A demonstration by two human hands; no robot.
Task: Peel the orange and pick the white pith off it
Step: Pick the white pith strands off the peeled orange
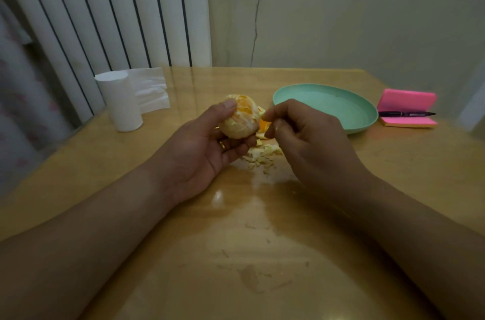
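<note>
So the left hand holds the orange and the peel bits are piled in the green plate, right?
Not quite. In the head view the left hand does hold the orange, but the peel bits are piled on the table beside the green plate, not in it.

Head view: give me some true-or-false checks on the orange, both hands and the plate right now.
1. The left hand holds the orange. True.
2. The orange is unpeeled. False: its peel is off, with pale pith left on it.
3. The peel scraps lie in the green plate. False: they lie on the table, beside the plate.
4. The right hand pinches a bit of pith beside the orange. True.
5. A pen lies on the pink sticky notes. True.
</note>
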